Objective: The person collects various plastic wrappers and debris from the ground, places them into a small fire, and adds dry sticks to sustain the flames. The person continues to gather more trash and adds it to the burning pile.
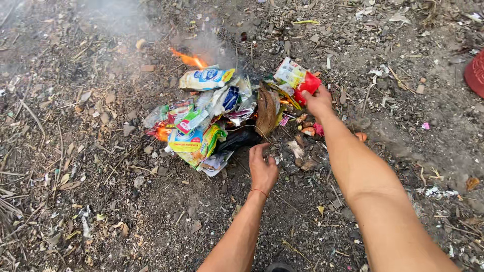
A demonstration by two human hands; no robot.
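Heap of crumpled plastic food wrappers on bare ground.
A white and blue pouch [205, 79] lies at the top, near a flame; a yellow and white packet [187, 141] sits lower left; a red and white wrapper [298, 80] is pinched by the right hand [318, 102].

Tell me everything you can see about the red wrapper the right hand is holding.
The red wrapper is a crumpled, glossy plastic-looking packet, bright red, pinched at its lower edge by the right hand. It sits at the right edge of the litter pile, touching a white and green packet just above it. No flame reaches it.
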